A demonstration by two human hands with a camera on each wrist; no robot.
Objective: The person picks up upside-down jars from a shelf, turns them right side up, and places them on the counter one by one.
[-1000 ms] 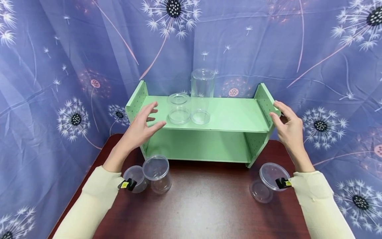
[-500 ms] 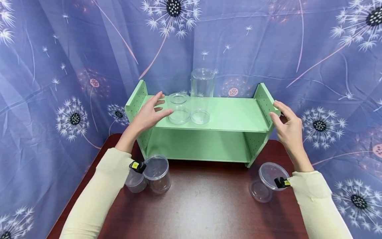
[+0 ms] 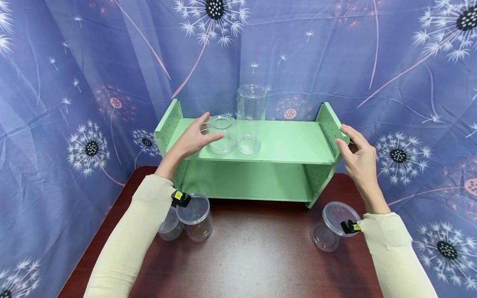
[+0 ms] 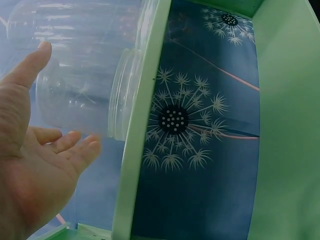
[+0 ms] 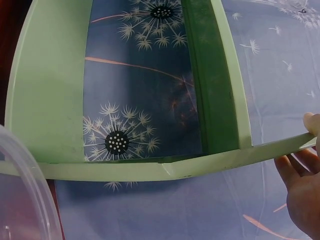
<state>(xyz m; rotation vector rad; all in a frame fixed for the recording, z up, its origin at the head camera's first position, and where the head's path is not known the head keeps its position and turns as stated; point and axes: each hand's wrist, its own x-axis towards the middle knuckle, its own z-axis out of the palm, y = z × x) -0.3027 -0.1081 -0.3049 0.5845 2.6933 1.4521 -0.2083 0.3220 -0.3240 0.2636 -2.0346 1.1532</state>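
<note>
Both arms [image 3: 389, 248] extended forward in cream sleeves [image 3: 124, 246], slanting inward, with the wrists [image 3: 168, 166] bare beyond the cloth. The left hand [image 3: 193, 138] held its thumb [image 4: 31, 65] well apart from its gently bent fingers [image 4: 82, 155]. The right hand [image 3: 360, 163] was curved into a pinch, its thumb opposite the fingers.

Green shelf [image 3: 290, 140]; clear jars [image 3: 251, 111]; blue dandelion-patterned cloth [image 3: 328, 54]

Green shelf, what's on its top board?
A short clear jar and a tall clear jar beside it. In the head view, the left hand covers part of the top board; that patch can't be seen.
</note>
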